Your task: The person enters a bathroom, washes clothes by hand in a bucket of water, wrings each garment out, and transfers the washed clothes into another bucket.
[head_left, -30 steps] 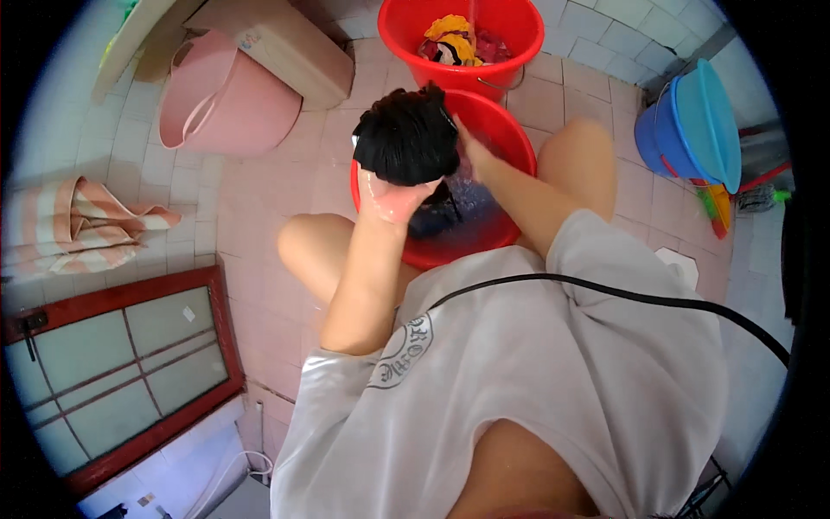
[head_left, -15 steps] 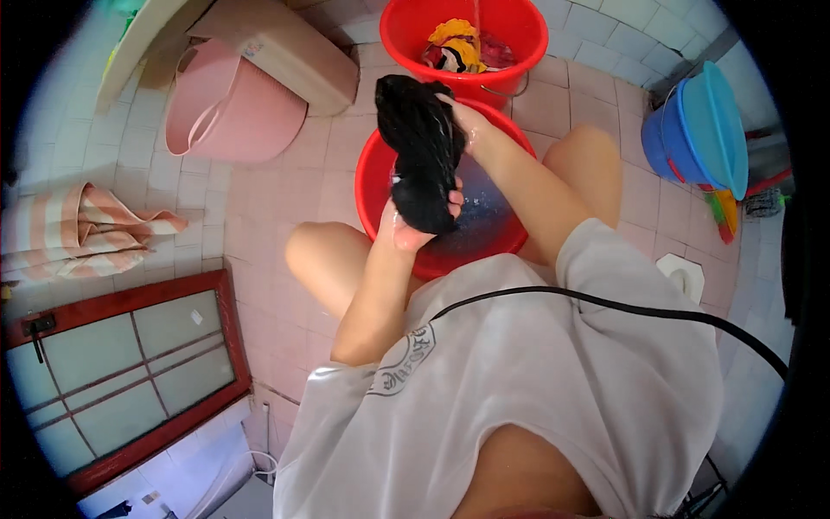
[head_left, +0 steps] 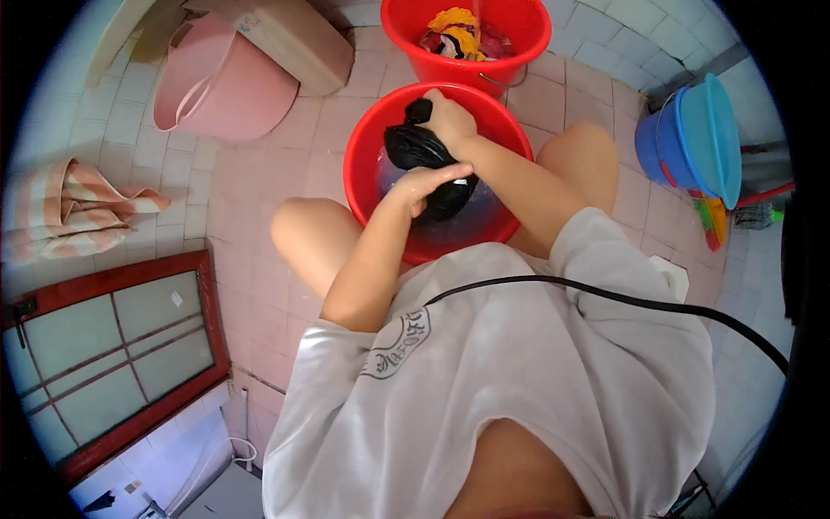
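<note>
A wet, black piece of cloth (head_left: 413, 147) is bunched up over a red basin (head_left: 356, 160) with bluish water inside. My right hand (head_left: 451, 123) grips the far part of it, and a small black lump pokes out past the fingers. Nearer to me, my left hand (head_left: 417, 185) is closed round the lower part, its thumb laid across the top toward my right wrist. Most fingers of both hands are hidden by the cloth. What kind of garment it is cannot be made out.
Just beyond the basin stands a red bucket (head_left: 424, 62) holding yellow and dark red cloth (head_left: 458, 33). A pink basket (head_left: 229, 99) is at the far left, blue buckets (head_left: 683, 143) at the right. A black cable (head_left: 596, 296) crosses my shirt.
Both hands have lowered the black cloth into the basin's opening. It is bunched more tightly, and my left hand has turned over onto it. The view has shifted slightly.
</note>
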### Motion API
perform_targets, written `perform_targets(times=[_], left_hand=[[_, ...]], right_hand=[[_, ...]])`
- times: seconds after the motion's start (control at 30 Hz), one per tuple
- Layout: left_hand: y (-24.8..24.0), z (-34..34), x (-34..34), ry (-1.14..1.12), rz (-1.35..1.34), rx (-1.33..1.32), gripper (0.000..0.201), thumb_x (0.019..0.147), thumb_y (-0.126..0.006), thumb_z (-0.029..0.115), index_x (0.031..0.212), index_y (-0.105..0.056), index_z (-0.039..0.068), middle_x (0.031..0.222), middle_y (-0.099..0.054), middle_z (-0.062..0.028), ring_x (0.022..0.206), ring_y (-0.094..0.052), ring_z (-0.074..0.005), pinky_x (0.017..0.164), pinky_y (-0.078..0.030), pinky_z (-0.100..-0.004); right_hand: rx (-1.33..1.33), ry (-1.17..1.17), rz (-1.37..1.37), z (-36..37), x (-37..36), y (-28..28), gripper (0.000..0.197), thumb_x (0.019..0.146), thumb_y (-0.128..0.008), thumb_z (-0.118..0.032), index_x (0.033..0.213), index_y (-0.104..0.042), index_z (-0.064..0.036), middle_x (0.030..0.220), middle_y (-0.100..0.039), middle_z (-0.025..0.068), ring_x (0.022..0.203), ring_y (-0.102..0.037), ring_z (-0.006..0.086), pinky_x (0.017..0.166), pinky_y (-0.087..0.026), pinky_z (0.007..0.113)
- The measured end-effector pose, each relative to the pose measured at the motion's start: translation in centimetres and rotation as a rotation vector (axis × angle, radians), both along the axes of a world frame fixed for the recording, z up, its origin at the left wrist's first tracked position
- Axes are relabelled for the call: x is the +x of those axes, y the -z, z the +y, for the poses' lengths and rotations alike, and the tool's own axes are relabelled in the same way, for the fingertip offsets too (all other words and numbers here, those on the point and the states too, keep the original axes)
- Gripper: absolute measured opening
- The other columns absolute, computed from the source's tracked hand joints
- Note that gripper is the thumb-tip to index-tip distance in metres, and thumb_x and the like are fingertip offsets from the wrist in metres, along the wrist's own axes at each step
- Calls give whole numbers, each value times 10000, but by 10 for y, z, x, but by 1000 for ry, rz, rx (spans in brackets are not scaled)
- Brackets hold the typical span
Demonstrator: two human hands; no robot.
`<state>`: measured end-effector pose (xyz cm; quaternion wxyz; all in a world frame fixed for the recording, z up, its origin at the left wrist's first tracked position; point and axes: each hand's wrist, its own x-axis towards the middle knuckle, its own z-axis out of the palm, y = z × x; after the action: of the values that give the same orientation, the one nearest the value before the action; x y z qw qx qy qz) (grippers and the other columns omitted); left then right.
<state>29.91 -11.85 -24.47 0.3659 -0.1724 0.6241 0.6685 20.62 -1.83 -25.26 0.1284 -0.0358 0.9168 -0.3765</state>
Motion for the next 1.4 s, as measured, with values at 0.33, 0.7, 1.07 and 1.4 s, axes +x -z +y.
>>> perform_targets(times=[0.33,0.7,1.07,1.4], left_hand=[[-62,-16,-19,-192,-204,1280,618,758,-467,563,1116,-479,60,846,-529,-115,718,-523,-237,627,-436,-357],[-49,3,3,-284,-228,1561,596,648,-651,485,1027,-458,68,894,-486,-13,723,-496,-134,597,-395,-289],[-57,-4,-1,-212,33,215,539,716,-713,299,1126,-502,20,898,-597,-97,764,-601,-223,701,-488,-352],[40,-1,5,40,320,-269,648,653,-746,344,1144,-506,-4,1071,-569,-125,950,-551,-214,833,-424,-325]], right_hand=[[-1346,190,-625,54,-29,-44,649,829,-413,-606,1267,-416,-127,1204,-504,110,1105,-468,236,952,-360,344],[-2152,-262,-693,15,1,-29,699,817,-437,-592,1293,-388,-83,1268,-454,152,1167,-436,300,1001,-333,447],[-707,-135,-553,16,-30,-60,369,650,-687,-188,935,-605,32,865,-627,95,761,-599,181,673,-492,320],[-418,-389,10,7,1,11,594,543,-701,-220,1112,-559,-127,994,-605,173,953,-583,264,846,-452,345]])
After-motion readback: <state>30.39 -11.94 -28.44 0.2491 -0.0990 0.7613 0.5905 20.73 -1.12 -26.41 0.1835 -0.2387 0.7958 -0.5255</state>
